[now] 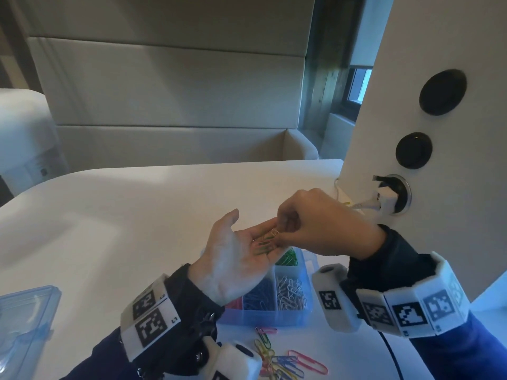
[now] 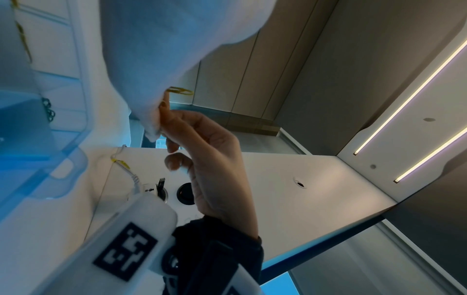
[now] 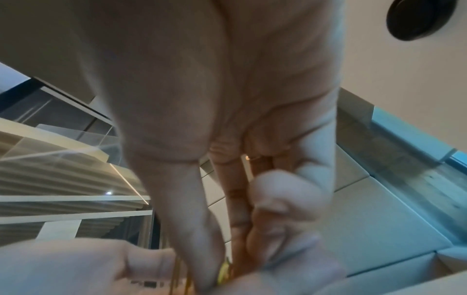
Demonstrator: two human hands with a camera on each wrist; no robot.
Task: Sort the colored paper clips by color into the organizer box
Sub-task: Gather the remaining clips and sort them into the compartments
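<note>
My left hand (image 1: 248,242) is held open, palm up, above the organizer box (image 1: 263,316), with several coloured paper clips (image 1: 260,244) lying on the palm. My right hand (image 1: 278,233) reaches over from the right and pinches a yellow paper clip (image 1: 275,232) at the left fingers. The left wrist view shows that yellow clip (image 2: 180,91) at the right fingertips (image 2: 167,97). In the right wrist view the pinch (image 3: 222,269) is blurred. The box holds green clips (image 1: 288,257), blue clips (image 1: 259,294), white clips (image 1: 291,293) and red clips (image 1: 234,304) in separate compartments.
A heap of loose mixed clips (image 1: 282,357) lies on the white table in front of the box. The box's clear lid (image 1: 24,325) sits at the left edge. A white panel with sockets and a plugged charger (image 1: 389,200) stands close on the right.
</note>
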